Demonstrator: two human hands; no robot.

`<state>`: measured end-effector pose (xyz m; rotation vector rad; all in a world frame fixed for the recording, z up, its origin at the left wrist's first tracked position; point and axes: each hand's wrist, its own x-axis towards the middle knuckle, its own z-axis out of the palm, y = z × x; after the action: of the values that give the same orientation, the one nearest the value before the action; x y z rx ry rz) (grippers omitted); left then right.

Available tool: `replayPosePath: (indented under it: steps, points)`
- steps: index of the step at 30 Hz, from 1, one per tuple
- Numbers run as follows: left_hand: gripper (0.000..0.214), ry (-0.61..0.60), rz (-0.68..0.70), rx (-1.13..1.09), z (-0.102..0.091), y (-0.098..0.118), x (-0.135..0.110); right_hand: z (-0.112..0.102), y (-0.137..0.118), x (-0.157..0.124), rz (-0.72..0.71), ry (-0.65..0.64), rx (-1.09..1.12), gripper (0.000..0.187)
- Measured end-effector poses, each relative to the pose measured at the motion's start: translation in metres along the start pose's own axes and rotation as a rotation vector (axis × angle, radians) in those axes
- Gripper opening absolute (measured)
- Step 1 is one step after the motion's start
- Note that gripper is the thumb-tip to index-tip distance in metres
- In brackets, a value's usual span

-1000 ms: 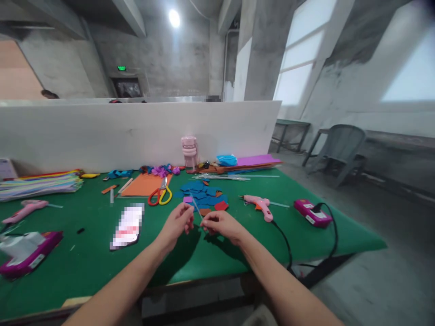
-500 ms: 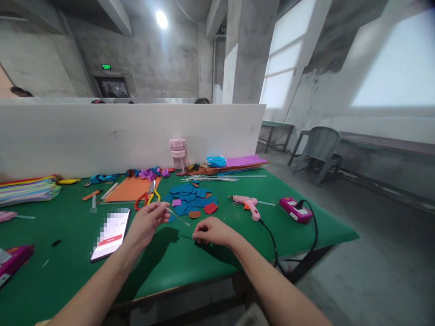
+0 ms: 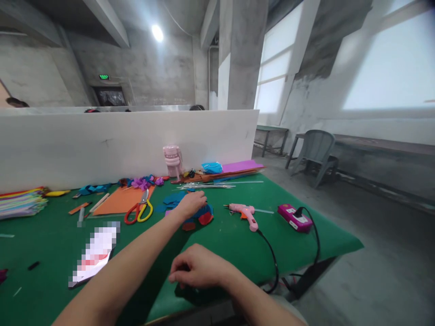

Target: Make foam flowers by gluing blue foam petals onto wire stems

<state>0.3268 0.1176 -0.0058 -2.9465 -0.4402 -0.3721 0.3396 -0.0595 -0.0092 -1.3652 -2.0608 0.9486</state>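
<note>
My left hand [image 3: 193,204] reaches over a pile of blue cut pieces [image 3: 174,198], its fingertips bent down and mostly hidden, so what they hold does not show. A red piece [image 3: 205,219] and a brown piece [image 3: 189,226] lie just below that hand. Closer to the table's front edge, my right hand [image 3: 199,267] is curled, thumb against fingers; anything in the pinch is too small or hidden to make out. To the right of the pile rests a pink glue gun [image 3: 242,210] with a clear glue stick in its back.
Scissors [image 3: 140,209] with red and yellow handles, an orange sheet [image 3: 117,201] and a phone [image 3: 97,256] lie left. Clear sticks [image 3: 207,186] and a pink bottle [image 3: 172,160] are behind. The gun's black cord hangs near a magenta power box [image 3: 295,218].
My left hand has gone forward and right to the blue pieces; the thin clear stick it held no longer shows. My right hand has drawn back toward the table edge. The view has shifted slightly.
</note>
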Motion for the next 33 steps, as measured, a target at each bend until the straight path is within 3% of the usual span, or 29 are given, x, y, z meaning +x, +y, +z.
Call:
replayPosePath:
  steps: [4, 9, 12, 16, 22, 33]
  points:
    - [0.020, -0.044, -0.013, 0.133, 0.029, 0.000, 0.038, -0.004, 0.004, -0.002, 0.016, 0.025, -0.020, 0.021]
    - [0.018, -0.105, -0.005, 0.201, 0.050, -0.006, 0.054, -0.013, 0.005, -0.008, 0.008, 0.078, -0.096, 0.019]
    - [0.018, -0.109, 0.039, 0.214, 0.045, -0.010, 0.051, -0.018, 0.005, -0.012, 0.007, 0.109, -0.159, 0.020]
    - [0.018, -0.079, 0.092, 0.229, 0.024, -0.014, 0.044, -0.018, 0.007, -0.011, -0.001, 0.138, -0.206, 0.020]
    - [0.020, -0.037, 0.061, 0.252, 0.000, -0.023, 0.039, -0.013, 0.006, -0.005, -0.012, 0.135, -0.297, 0.022]
    - [0.019, -0.131, 0.054, 0.194, 0.039, -0.005, 0.054, -0.006, 0.005, -0.002, -0.050, 0.049, -0.415, 0.020]
